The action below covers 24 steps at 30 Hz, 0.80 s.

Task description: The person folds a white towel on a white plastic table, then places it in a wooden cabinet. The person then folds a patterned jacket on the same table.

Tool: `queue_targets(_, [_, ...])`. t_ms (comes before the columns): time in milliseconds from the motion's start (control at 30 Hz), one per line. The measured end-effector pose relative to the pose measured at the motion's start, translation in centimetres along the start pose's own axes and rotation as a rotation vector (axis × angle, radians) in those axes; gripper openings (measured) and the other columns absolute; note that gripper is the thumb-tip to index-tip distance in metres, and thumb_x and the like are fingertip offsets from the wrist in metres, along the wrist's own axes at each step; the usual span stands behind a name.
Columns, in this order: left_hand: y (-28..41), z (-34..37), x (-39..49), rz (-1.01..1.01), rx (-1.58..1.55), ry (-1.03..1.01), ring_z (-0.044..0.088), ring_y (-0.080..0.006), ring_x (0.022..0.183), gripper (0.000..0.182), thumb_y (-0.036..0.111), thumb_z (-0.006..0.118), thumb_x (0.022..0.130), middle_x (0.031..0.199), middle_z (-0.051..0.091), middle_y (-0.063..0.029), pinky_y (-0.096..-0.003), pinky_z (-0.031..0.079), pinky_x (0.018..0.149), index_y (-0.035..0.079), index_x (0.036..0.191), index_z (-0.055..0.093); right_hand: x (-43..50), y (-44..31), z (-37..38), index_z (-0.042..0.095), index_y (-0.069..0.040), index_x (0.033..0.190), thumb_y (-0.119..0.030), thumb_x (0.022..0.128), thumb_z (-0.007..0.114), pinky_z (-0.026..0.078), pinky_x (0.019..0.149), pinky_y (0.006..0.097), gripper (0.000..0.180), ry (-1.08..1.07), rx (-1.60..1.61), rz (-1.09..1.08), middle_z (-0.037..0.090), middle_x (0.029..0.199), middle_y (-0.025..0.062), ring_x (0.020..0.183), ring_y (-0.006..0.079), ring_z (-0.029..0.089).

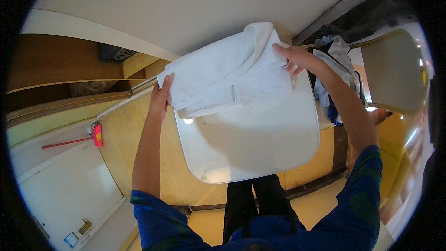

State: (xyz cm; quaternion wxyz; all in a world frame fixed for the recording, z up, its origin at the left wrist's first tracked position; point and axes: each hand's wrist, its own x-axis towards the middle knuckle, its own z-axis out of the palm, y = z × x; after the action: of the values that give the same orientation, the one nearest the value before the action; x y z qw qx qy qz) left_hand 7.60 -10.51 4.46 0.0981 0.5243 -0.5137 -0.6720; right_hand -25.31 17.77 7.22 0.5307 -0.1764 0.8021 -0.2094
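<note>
A white cloth garment (216,66), folded into a long layered bundle, lies across the far half of a white table (258,143) with rounded corners. My left hand (162,94) grips the bundle's left end, thumb on top and the fingers hidden behind its edge. At the other end, my right hand (296,57) has its thumb on the cloth, with the fingers spread along the edge. A loose fold of the cloth curls up near that thumb. Whether the right fingers pinch the fabric is not plain.
A pale wall rises behind the table. Grey, black and blue clothes (334,62) are heaped on a chair to the right, beside another chair's beige back (392,71). Open wooden shelves (62,59) stand at left. A red broom (97,135) is near a white door (75,177).
</note>
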Motion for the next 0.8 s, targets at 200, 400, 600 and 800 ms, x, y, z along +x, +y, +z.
queue_targets(200, [0.4, 0.3, -3.2, -0.058, 0.186, -0.031, 0.052, -0.0177, 0.113, 0.065, 0.038, 0.066, 0.088, 0.128, 0.052, -0.0083, -0.0331, 0.045, 0.089, 0.007, 0.138, 0.038, 1.3, -1.7, -1.8, 0.044, -0.008, 0.137, -0.087, 0.071, 0.040, 0.053, 0.077, 0.0417, 0.103, 0.059, 0.319, -0.046, 0.054, 0.123, 0.0216, 0.105, 0.0314, 0.059])
queue_targets(400, [-1.1, -0.3, -1.9, 0.045, 0.133, -0.081, 0.049, -0.0161, 0.119, 0.059, 0.032, 0.060, 0.093, 0.135, 0.049, -0.0050, -0.0307, 0.041, 0.098, 0.009, 0.142, 0.035, 0.6, -6.4, -3.7, 0.050, -0.005, 0.127, -0.069, 0.079, 0.055, 0.052, 0.061, 0.0333, 0.080, 0.115, 0.214, -0.086, 0.063, 0.091, 0.0100, 0.074, 0.0185, 0.063])
queue_targets(600, [-2.4, -1.7, -0.3, 0.137, 0.107, -0.178, 0.051, -0.0153, 0.117, 0.052, 0.025, 0.056, 0.096, 0.133, 0.050, -0.0039, -0.0279, 0.042, 0.095, 0.006, 0.140, 0.037, 2.0, -4.9, -3.4, 0.049, -0.014, 0.130, -0.015, 0.084, 0.059, 0.050, 0.060, 0.0271, 0.048, 0.067, -0.005, -0.377, 0.058, 0.088, 0.0056, 0.072, 0.0125, 0.057])
queue_targets(800, [-3.2, -2.2, 1.5, 0.114, 0.142, -0.121, 0.053, -0.0156, 0.112, 0.049, 0.026, 0.055, 0.096, 0.129, 0.053, -0.0044, -0.0288, 0.043, 0.092, 0.005, 0.138, 0.040, 3.0, 1.0, -0.8, 0.051, -0.017, 0.132, -0.016, 0.086, 0.058, 0.050, 0.073, 0.0281, 0.047, 0.066, -0.105, -0.500, 0.058, 0.094, 0.0068, 0.085, 0.0147, 0.057])
